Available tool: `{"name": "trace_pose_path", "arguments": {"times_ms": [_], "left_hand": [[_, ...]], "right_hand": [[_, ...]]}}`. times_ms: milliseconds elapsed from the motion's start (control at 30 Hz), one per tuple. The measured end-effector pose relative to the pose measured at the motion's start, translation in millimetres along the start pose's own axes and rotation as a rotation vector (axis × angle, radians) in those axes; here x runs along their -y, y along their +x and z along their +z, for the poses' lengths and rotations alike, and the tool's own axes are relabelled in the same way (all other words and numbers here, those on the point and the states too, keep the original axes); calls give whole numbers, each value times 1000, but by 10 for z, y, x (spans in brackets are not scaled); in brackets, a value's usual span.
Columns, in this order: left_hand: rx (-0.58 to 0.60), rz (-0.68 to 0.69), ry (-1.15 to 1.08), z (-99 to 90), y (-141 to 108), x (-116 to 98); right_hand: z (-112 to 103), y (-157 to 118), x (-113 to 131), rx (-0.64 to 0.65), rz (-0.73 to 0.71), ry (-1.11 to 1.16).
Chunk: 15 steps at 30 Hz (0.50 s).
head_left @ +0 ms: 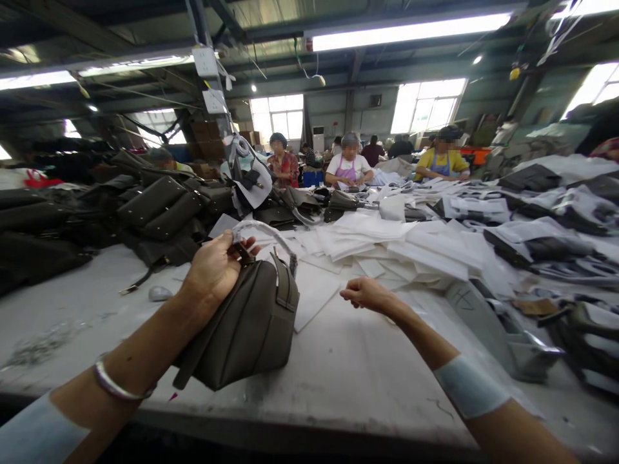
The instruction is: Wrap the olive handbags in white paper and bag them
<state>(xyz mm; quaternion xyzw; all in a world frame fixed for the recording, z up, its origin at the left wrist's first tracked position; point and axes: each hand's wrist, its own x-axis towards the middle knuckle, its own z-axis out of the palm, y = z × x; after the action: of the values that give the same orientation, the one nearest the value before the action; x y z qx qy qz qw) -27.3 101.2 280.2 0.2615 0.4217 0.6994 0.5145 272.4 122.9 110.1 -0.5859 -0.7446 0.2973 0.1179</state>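
A dark grey-brown handbag [256, 322] hangs tilted over the near part of the white table [333, 380]. My left hand [217, 261] is closed round the base of its handle, at the bag's upper left. The handle [271, 235] is wrapped in pale padding and arches up to the right. To the right of the bag, my right hand [362, 293] is above the table with its fingers curled together; whether something small is between them cannot be made out. Flat white sheets [314, 293] lie just behind, between the bag and my right hand.
Dark bags [164, 209] are heaped at the left. A pile of white sheets [396, 245] spreads across the middle, with wrapped bags [541, 238] at the right. A grey box-like piece [503, 328] lies right of my right arm. Several people work beyond the piles.
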Motion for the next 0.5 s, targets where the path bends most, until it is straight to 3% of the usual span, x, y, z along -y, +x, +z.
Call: {"name": "trace_pose_path", "arguments": {"times_ms": [167, 267, 400, 500], "left_hand": [[-4, -21, 13, -13, -10, 7], [5, -19, 1, -23, -20, 9], [3, -22, -14, 15, -54, 57], [105, -23, -23, 179, -102, 179]], "right_hand": [[534, 246, 193, 36, -24, -11], [780, 464, 314, -33, -105, 82], [824, 588, 332, -150, -130, 310], [803, 481, 218, -160, -101, 484]]}}
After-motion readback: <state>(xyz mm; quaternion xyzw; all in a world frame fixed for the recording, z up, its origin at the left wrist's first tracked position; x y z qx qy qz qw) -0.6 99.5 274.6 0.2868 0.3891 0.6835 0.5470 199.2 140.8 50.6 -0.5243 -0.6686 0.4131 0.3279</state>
